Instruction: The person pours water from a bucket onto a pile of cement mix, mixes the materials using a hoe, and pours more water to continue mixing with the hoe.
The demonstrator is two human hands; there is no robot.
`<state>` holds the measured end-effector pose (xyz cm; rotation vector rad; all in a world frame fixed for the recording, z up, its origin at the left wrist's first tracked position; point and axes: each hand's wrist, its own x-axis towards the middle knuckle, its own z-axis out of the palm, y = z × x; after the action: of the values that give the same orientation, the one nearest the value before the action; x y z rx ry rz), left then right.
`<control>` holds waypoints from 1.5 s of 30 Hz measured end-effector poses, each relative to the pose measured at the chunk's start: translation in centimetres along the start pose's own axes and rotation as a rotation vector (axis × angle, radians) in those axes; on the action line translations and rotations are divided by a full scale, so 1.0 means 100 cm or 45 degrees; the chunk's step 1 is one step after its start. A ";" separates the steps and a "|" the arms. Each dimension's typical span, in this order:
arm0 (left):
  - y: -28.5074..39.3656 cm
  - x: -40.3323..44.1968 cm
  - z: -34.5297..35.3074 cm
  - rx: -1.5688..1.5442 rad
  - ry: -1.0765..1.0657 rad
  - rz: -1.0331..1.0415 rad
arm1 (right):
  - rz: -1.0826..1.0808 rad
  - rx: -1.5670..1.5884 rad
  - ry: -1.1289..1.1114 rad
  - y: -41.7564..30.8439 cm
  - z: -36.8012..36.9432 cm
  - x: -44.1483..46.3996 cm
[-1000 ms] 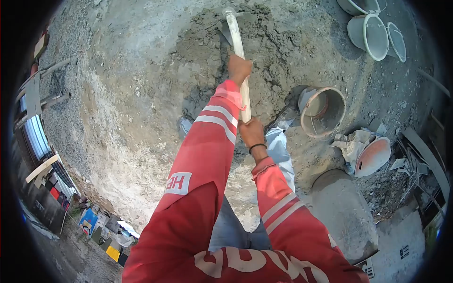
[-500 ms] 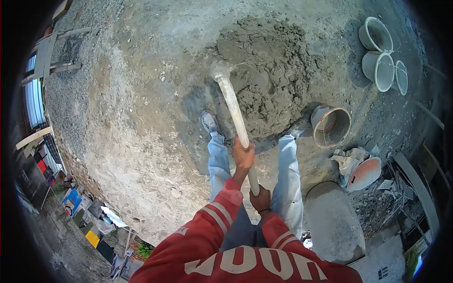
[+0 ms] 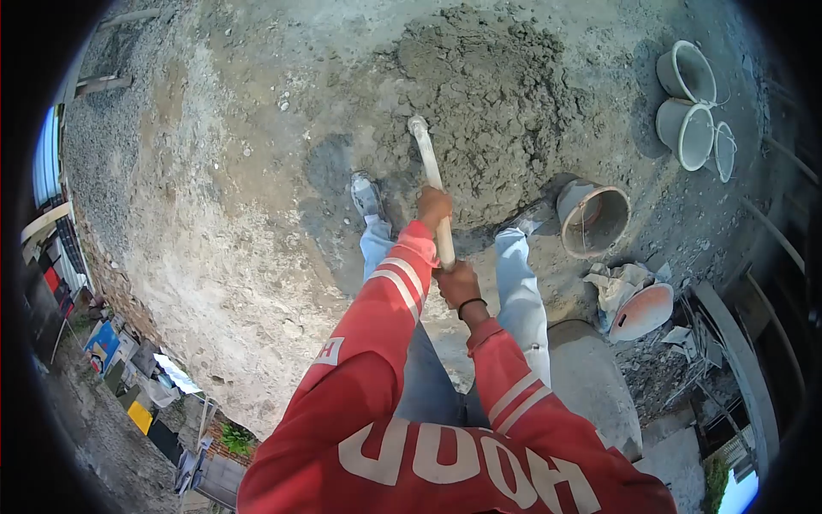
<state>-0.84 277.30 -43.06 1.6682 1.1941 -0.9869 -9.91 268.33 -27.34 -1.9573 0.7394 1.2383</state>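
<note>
A hoe (image 3: 427, 157) with a pale, worn wooden handle reaches out from my body to the edge of a heap of wet grey mortar (image 3: 492, 103). Its blade cannot be made out here; the far end of the handle meets the mortar's left side. Higher on the handle, my left hand (image 3: 434, 206) is wrapped round the wood. My right hand (image 3: 460, 284), with a dark band at the wrist, grips it nearer to me. Both feet stand apart at the near side of the heap, the left shoe (image 3: 367, 195) on bare ground.
A mortar-stained bucket (image 3: 593, 219) stands right of the heap. Several pale buckets (image 3: 685, 134) are grouped farther right. A crumpled sack (image 3: 618, 287) and a reddish basin (image 3: 642, 312) lie near rubble. Planks (image 3: 741, 368) line the right edge, and assorted clutter (image 3: 141, 377) lies lower left.
Both hands have moved forward, away from my body, with the hoe. Its head, visible at the heap's left edge before, has shifted slightly right, and the blade is now hidden.
</note>
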 end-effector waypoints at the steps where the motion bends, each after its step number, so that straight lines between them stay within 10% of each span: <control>1: -0.001 -0.010 0.017 -0.095 -0.056 0.003 | 0.086 0.132 -0.113 -0.007 -0.026 -0.005; 9: 0.059 -0.029 -0.007 -1.088 -0.566 -0.360 | 0.054 0.239 -0.364 -0.049 -0.157 -0.089; 13: 0.063 -0.082 0.026 -1.059 -0.226 -0.284 | -0.380 -0.115 -0.197 0.065 -0.206 -0.125; 20: 0.085 -0.202 0.054 -1.185 0.013 0.127 | -0.576 -0.165 0.066 0.206 -0.192 -0.055; 25: 0.187 -0.219 0.003 -1.092 0.066 0.947 | -0.790 0.034 0.373 0.104 -0.168 -0.017; 30: 0.208 -0.111 0.021 -0.743 -0.005 1.024 | -0.722 0.204 0.384 0.026 -0.115 0.041; 36: -0.019 0.029 0.126 0.392 0.025 0.340 | 0.369 0.628 0.074 0.059 -0.019 -0.031; 45: 0.010 0.009 0.057 -0.504 -0.521 -0.079 | 0.094 0.483 -0.204 -0.017 -0.112 -0.074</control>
<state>-0.33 272.06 -45.66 1.0649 1.0814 -0.9944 -5.62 261.13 -16.73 -1.5180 0.8969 1.1825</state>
